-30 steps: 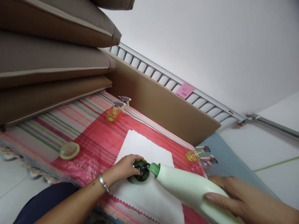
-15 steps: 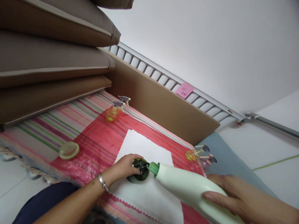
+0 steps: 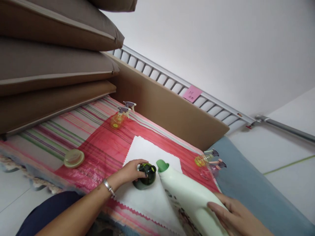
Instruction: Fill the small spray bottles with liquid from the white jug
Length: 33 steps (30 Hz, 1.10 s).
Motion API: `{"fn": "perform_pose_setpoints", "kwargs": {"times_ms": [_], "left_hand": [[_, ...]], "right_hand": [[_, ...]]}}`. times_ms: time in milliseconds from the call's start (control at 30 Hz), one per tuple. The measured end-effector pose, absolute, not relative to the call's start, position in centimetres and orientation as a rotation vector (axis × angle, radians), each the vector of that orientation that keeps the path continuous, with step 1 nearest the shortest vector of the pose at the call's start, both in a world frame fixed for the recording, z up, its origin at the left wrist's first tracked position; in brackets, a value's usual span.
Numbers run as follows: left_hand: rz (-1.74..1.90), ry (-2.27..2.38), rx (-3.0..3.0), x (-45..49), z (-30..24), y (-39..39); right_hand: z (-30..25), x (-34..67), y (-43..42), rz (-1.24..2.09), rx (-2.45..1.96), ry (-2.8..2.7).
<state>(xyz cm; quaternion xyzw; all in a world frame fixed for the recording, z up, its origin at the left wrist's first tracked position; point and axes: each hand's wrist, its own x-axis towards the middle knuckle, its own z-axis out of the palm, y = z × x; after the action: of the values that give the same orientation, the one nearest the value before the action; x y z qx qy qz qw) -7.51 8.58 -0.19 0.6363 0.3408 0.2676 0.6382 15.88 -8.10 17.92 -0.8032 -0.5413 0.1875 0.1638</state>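
Here: left hand [image 3: 131, 171], fingers curled round one dark green bottle [image 3: 150, 177] on white sheet [image 3: 152, 147]; right hand [image 3: 230, 213], wrapped round one pale green jug [image 3: 187, 190], green spout [image 3: 162, 166] near the bottle.

cushions [image 3: 56, 57] stkd L | pink note [image 3: 192, 94] on rad [image 3: 162, 78] | pipe [image 3: 286, 127] R

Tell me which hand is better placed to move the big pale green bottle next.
Probably the right hand: it holds the pale green bottle around its lower part. The left hand is occupied with the dark green bottle over the white sheet.
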Motion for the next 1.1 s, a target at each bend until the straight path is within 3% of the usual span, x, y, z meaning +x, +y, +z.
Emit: {"fn": "perform_pose_setpoints", "kwargs": {"times_ms": [233,467,767,1100], "left_hand": [[0.602,0.762,1.456,-7.8,-0.2,8.8],[0.61,0.752,1.455,-8.0,0.2,8.7],[0.566,0.784,1.474,-8.5,1.0,8.5],[0.58,0.949,1.508,-9.1,1.5,8.1]], "right_hand": [[13.9,17.6,-7.3,0.915,-1.887,-0.855],[8.7,15.8,-0.2,0.473,-1.47,-0.856],[3.0,15.0,4.6,0.349,-1.48,-0.899],[3.4,16.5,2.2,0.534,-1.573,-1.041]]}}
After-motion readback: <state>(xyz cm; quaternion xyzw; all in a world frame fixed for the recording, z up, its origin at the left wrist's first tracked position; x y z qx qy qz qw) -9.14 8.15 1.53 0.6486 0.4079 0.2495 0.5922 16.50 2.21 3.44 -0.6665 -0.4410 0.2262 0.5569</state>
